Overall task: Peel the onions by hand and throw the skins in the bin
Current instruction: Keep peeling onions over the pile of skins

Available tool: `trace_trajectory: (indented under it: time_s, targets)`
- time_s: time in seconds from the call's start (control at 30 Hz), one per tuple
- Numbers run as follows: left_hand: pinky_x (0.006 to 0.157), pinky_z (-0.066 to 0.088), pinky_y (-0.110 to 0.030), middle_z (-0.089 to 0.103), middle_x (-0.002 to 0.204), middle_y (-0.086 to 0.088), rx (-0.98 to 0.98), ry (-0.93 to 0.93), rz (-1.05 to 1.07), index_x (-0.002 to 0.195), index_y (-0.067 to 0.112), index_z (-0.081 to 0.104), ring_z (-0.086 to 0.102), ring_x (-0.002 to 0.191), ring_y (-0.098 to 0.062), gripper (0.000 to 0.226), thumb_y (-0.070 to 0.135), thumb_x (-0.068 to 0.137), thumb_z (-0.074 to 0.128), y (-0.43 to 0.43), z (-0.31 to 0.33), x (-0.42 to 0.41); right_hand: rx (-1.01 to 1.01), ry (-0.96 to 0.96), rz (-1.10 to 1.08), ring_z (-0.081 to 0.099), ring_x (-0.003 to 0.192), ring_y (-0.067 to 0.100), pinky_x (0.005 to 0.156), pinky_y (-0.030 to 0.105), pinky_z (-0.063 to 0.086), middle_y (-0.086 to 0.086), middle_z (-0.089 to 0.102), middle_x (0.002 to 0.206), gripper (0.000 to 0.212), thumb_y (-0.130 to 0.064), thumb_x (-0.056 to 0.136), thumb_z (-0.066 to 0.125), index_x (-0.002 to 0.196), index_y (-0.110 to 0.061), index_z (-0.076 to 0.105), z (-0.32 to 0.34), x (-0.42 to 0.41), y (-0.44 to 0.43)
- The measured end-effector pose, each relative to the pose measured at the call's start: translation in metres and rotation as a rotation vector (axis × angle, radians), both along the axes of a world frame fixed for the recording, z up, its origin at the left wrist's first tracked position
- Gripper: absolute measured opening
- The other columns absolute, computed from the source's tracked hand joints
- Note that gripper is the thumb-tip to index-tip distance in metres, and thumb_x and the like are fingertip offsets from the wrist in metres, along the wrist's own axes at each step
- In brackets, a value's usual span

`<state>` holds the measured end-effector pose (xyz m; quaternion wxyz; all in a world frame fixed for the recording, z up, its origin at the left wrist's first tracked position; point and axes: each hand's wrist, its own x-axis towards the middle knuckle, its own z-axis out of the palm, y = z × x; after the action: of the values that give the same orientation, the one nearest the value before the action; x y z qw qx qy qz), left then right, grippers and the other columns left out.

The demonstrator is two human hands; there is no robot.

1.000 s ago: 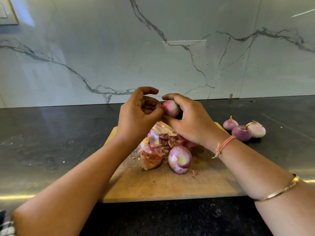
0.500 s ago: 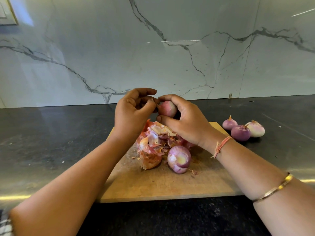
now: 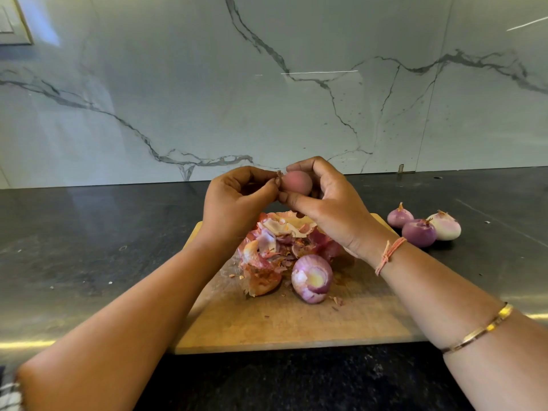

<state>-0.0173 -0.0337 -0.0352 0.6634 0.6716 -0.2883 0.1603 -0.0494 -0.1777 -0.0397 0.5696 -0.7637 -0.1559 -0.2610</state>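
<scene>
Grips the small onion (image 3: pixel 297 182) in the right hand (image 3: pixel 329 203), fingers and thumb curled round it, at centre frame above the cutting board (image 3: pixel 296 324). Pinches a dark scrap of skin (image 3: pixel 278 175) at the onion's left tip between thumb and forefinger of the left hand (image 3: pixel 237 200). A second ago, had that thumb pressed flat against the same spot, forefinger lifted clear. Suggests a last flake pried loose and ready to tear away. Looks smooth and pink over the rest of the bulb, so probably close to bare.

Leaves the skin pile (image 3: pixel 275 241) heaped on the board below the hands, as before, with a peeled onion (image 3: pixel 312 278) just in front of it. Keeps three more onions (image 3: pixel 419 232) bunched at right on the dark counter (image 3: pixel 89 247). Shows no bin, so leaves the skins yet to be thrown away.
</scene>
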Motion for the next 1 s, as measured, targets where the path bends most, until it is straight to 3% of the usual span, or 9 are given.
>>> trace_trajectory:
  time_s: [0.2, 0.33, 0.5, 0.6, 0.67, 0.73, 0.83, 0.9, 1.0]
  targets:
    - [0.078, 0.056, -0.026, 0.072, 0.072, 0.01, 0.038, -0.06, 0.022, 0.076, 0.023, 0.07, 0.069, 0.077, -0.01, 0.022, 0.002, 0.083, 0.068, 0.001, 0.0, 0.0, -0.119, -0.034, -0.018, 0.062, 0.101, 0.019, 0.088, 0.036, 0.055, 0.005, 0.06, 0.107, 0.036, -0.013, 0.083, 0.072, 0.114, -0.007, 0.054, 0.0, -0.001, -0.002]
    - [0.07, 0.052, -0.014, 0.07, 0.069, 0.018, 0.113, -0.155, 0.047, 0.078, 0.025, 0.067, 0.067, 0.073, 0.001, 0.024, 0.001, 0.083, 0.068, 0.002, 0.001, -0.002, -0.157, -0.022, -0.007, 0.062, 0.1, 0.017, 0.089, 0.037, 0.054, 0.003, 0.06, 0.106, 0.035, -0.013, 0.084, 0.071, 0.114, -0.007, 0.054, 0.001, -0.003, -0.005]
    - [0.068, 0.052, -0.013, 0.068, 0.076, 0.012, 0.146, -0.246, 0.121, 0.078, 0.025, 0.065, 0.066, 0.071, 0.002, 0.026, -0.001, 0.083, 0.064, 0.001, -0.001, -0.003, -0.093, 0.017, 0.045, 0.062, 0.102, 0.02, 0.091, 0.036, 0.053, 0.007, 0.062, 0.108, 0.038, -0.027, 0.073, 0.069, 0.108, -0.015, 0.056, 0.001, -0.002, -0.002]
    - [0.067, 0.051, -0.011, 0.067, 0.076, 0.011, 0.156, -0.263, 0.141, 0.08, 0.021, 0.065, 0.065, 0.07, 0.004, 0.022, -0.001, 0.084, 0.064, 0.0, -0.001, -0.002, 0.014, 0.069, 0.132, 0.061, 0.098, 0.017, 0.089, 0.031, 0.053, 0.009, 0.062, 0.107, 0.029, -0.012, 0.08, 0.069, 0.107, -0.013, 0.058, 0.001, 0.0, -0.003]
    - [0.066, 0.05, -0.009, 0.066, 0.075, 0.012, 0.152, -0.254, 0.151, 0.079, 0.019, 0.065, 0.063, 0.068, 0.006, 0.02, 0.0, 0.084, 0.064, 0.0, -0.001, -0.001, 0.091, 0.119, 0.185, 0.06, 0.097, 0.017, 0.086, 0.029, 0.053, 0.008, 0.063, 0.104, 0.026, -0.003, 0.086, 0.065, 0.108, -0.015, 0.059, 0.002, 0.0, -0.004]
    - [0.065, 0.048, -0.008, 0.065, 0.075, 0.013, 0.142, -0.243, 0.165, 0.078, 0.024, 0.063, 0.062, 0.067, 0.007, 0.023, 0.002, 0.085, 0.064, 0.0, 0.0, -0.001, 0.175, 0.156, 0.2, 0.062, 0.093, 0.019, 0.073, 0.025, 0.052, 0.005, 0.065, 0.101, 0.028, -0.004, 0.088, 0.063, 0.109, -0.02, 0.057, 0.003, 0.0, -0.005]
    - [0.066, 0.049, -0.009, 0.065, 0.078, 0.014, 0.148, -0.241, 0.193, 0.078, 0.028, 0.062, 0.062, 0.07, 0.007, 0.025, 0.004, 0.086, 0.063, 0.0, 0.001, -0.001, 0.331, 0.195, 0.191, 0.061, 0.068, 0.012, 0.054, 0.022, 0.044, 0.007, 0.064, 0.091, 0.023, -0.004, 0.087, 0.062, 0.104, -0.015, 0.051, 0.007, -0.003, -0.005]
    - [0.068, 0.051, -0.011, 0.066, 0.08, 0.013, 0.148, -0.233, 0.2, 0.08, 0.028, 0.062, 0.063, 0.072, 0.004, 0.023, 0.006, 0.087, 0.063, 0.001, 0.001, -0.001, 0.398, 0.208, 0.196, 0.054, 0.056, 0.011, 0.051, 0.023, 0.043, 0.009, 0.061, 0.084, 0.018, -0.002, 0.086, 0.061, 0.098, -0.012, 0.052, 0.009, -0.004, -0.005]
    - [0.069, 0.053, -0.015, 0.068, 0.084, 0.011, 0.111, -0.173, 0.138, 0.086, 0.028, 0.064, 0.067, 0.076, 0.0, 0.018, 0.01, 0.088, 0.064, 0.0, 0.001, -0.003, 0.405, 0.208, 0.216, 0.053, 0.058, 0.013, 0.054, 0.023, 0.043, 0.01, 0.061, 0.083, 0.013, -0.002, 0.085, 0.061, 0.095, -0.012, 0.059, 0.009, -0.003, -0.006]
